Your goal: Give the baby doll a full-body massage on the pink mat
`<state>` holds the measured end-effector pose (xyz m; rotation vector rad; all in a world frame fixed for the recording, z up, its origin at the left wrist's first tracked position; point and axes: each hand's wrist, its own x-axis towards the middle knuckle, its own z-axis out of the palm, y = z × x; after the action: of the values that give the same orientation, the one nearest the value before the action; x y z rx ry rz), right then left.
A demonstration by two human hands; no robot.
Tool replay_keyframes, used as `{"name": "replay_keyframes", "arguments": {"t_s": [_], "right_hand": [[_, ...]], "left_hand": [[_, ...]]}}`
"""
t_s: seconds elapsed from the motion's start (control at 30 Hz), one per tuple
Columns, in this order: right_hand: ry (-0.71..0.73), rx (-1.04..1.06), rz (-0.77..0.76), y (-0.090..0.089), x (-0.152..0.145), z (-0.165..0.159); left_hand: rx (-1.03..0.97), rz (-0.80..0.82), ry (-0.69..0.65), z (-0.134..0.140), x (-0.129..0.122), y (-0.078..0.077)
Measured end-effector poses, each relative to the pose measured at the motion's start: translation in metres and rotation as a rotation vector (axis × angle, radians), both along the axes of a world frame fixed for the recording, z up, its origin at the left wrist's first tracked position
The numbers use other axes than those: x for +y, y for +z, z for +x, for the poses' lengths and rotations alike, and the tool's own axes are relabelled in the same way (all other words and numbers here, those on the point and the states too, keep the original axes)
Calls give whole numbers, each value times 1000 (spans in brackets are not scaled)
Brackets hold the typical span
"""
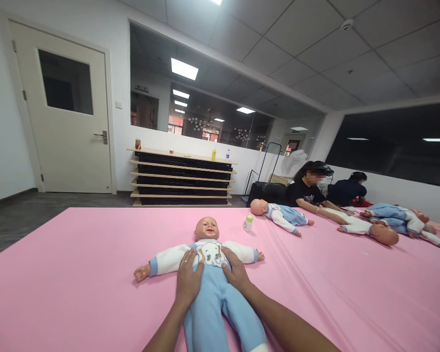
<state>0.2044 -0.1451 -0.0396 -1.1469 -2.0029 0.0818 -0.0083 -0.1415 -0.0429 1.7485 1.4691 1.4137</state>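
Note:
A baby doll (213,283) lies on its back on the pink-covered table, head pointing away from me and arms spread wide. It wears a light blue and white outfit with an elephant face on the chest. My left hand (189,276) grips the left side of its torso, thumb on the front and a ring on one finger. On the opposite side my right hand (237,271) holds the torso the same way, just under the doll's arm. The undersides of my fingers are partly hidden against the cloth.
A small white bottle with a green cap (248,223) stands beyond the doll. Another doll (282,215) lies behind it. At the right, a co-worker (310,188) handles a doll (374,231) near several others. A shelf stack (183,178) stands by the far wall.

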Motion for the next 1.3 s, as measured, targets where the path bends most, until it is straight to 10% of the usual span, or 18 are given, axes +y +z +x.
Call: {"name": "replay_keyframes", "arguments": {"t_s": [1.3], "right_hand": [[99, 50, -128, 3, -12, 3]], "left_hand": [[-15, -156, -7, -11, -16, 14]]}}
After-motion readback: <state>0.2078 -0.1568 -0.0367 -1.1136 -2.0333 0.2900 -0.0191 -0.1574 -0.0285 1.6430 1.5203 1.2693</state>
